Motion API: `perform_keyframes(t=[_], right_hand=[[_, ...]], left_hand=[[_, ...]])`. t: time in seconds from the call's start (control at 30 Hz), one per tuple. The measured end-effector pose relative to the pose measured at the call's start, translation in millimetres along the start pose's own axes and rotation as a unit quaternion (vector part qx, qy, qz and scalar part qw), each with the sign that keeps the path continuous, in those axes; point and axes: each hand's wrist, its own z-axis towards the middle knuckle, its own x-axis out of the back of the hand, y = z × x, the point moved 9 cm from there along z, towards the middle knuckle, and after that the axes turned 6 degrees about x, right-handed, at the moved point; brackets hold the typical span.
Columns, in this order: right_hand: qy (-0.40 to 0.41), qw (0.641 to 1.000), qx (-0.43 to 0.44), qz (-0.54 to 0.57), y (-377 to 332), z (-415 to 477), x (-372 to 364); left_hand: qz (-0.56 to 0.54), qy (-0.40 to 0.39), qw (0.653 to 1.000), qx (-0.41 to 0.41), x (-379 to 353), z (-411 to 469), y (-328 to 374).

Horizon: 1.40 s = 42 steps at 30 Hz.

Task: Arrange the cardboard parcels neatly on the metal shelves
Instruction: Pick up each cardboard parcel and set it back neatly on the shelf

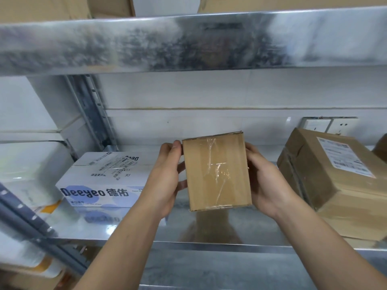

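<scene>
Cardboard, plain brown & taped w/ clear film: the small parcel (217, 172) was held between both hands over the metal shelf (209, 233). It sat in the gap btw the white Deeyeo carton (100, 181) and the bigger labelled parcel (335, 181).

The left hand (165, 181) gripped its left side, thumb at the top corner. The right hand (266, 181) clasped the right side.

Step in hand, as I judged it, was setting the parcel down. Best done by lowering it flat, squaring it w/ the shelf's front lip, then sliding it back w/o nudging either neighbour. The labelled parcel lay skewed, so it prob wants straightening too.

- Couldn't tell whether the parcel's base touched the steel; only its reflection showed below.
- Fingertips behind the parcel were hidden.
- Labelled parcel was cut off at right, and its label was too blurred to read.
</scene>
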Motion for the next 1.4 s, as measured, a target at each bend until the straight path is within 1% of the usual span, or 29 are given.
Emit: perform_keyframes(t=[0.17,0.37,0.47,0.77,0.97,1.03,1.13,1.23,1.4], right_hand=[[-0.003,0.999,0.017,0.037,-3.0,-1.2,-4.6],[-0.023,0.998,0.051,0.026,-12.5,-4.8,-9.1],[-0.029,0.997,0.063,0.020,-15.9,-5.6,-10.7],[-0.034,0.993,0.098,0.047,-23.3,-11.1,-16.4],[-0.022,0.984,0.155,0.091,-28.7,-15.3,-20.7],[-0.012,0.980,0.173,0.097,-28.6,-16.3,-20.7],[0.000,0.979,0.188,0.076,-24.7,-18.1,-21.1],[0.002,0.981,0.188,0.057,-19.7,-18.7,-21.2],[0.007,0.983,0.173,0.056,-12.8,-16.7,-18.2]], left_hand=[[-0.002,0.024,1.000,-0.014,-2.7,-3.8,5.1],[-0.028,0.040,0.997,-0.058,-2.1,-7.0,9.6],[-0.046,0.044,0.996,-0.067,0.1,-5.7,10.3],[-0.060,0.066,0.991,-0.104,9.3,-4.8,6.6],[-0.066,0.046,0.986,-0.144,3.5,-9.7,10.1],[-0.068,0.038,0.987,-0.138,2.5,-10.6,7.6],[-0.081,0.029,0.990,-0.114,1.0,-11.1,0.4],[-0.095,0.019,0.991,-0.096,0.9,-9.8,-7.4],[-0.078,0.012,0.993,-0.083,-1.8,-8.3,-11.8]])
